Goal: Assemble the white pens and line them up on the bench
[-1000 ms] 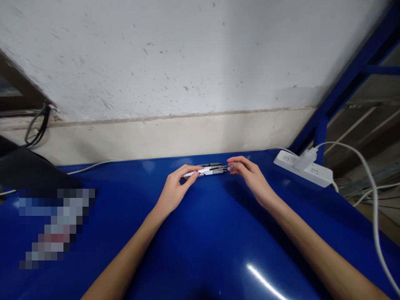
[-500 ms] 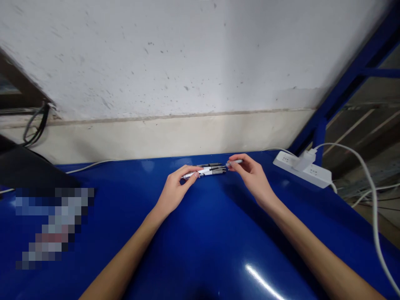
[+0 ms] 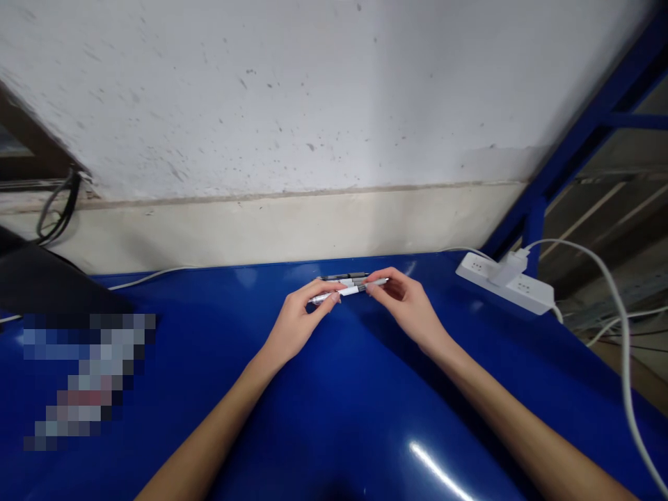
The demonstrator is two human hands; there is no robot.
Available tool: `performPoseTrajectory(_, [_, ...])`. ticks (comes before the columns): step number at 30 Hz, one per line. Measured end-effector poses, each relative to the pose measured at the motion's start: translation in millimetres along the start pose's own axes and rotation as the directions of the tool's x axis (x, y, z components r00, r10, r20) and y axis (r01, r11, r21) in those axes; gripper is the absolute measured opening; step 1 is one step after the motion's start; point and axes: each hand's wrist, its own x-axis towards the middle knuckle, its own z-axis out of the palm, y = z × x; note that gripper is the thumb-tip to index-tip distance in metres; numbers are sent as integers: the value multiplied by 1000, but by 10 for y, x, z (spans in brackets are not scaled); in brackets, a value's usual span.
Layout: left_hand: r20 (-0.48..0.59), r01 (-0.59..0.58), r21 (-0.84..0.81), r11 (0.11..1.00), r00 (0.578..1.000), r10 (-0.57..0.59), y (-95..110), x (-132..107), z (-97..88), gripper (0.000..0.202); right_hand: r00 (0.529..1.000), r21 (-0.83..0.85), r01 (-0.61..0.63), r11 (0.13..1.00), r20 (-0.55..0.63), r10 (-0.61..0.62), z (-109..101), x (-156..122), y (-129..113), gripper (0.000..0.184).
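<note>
My left hand pinches a white pen between thumb and fingers, with the pen's narrow end pointing right. The fingers of my right hand are closed on a small grey-and-clear pen piece; whether it is a cap or a part of the barrel, I cannot tell. That piece meets the right end of the white pen, in line with it. Just behind my fingers lie other pens, among them a dark pen, side by side on the blue table. My hands partly cover them.
A white power strip with a plugged-in charger and cable lies at the right. On the left are a black object and a blurred-out item. The wall rises along the table's back edge.
My right hand has moved left and slightly down, bringing its pen piece against the white pen's end. My left hand has shifted slightly right, still holding the white pen.
</note>
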Motion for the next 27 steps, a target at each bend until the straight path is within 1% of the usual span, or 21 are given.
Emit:
performPoseTrajectory(3, [11, -6, 1, 1000, 1000, 6, 7, 2, 19, 21, 999, 6, -5, 1000, 37, 5, 40, -26, -3, 22])
performPoseTrajectory(7, [17, -28, -15, 1000, 999, 28, -9, 8, 8, 21, 998, 5, -2, 1000, 58, 1, 23, -32, -21, 22])
performPoseTrajectory(12, [23, -29, -27, 999, 999, 29, -13, 9, -24, 22, 992, -60, 28, 998, 123, -21, -10, -28, -29, 18])
performPoseTrajectory(17, [33, -25, -37, 999, 999, 26, -16, 9, -29, 19, 994, -82, 16, 996, 107, -8, -23, -24, 0, 22])
performPoseTrajectory(19, [37, -26, -60, 998, 999, 29, -30, 5, -18, 19, 994, -83, 40, 996, 101, -31, -27, -19, -1, 23])
performPoseTrajectory(23, [53, 21, -115, 993, 998, -15, -52, -3, 0, 21, 991, -97, 85, 992, 112, -74, -28, -14, -23, 20])
performPoseTrajectory(27, [42, 41, -120, 992, 998, -36, -45, -2, -8, 20, 989, -81, 96, 992, 117, -86, -23, -18, -32, 16])
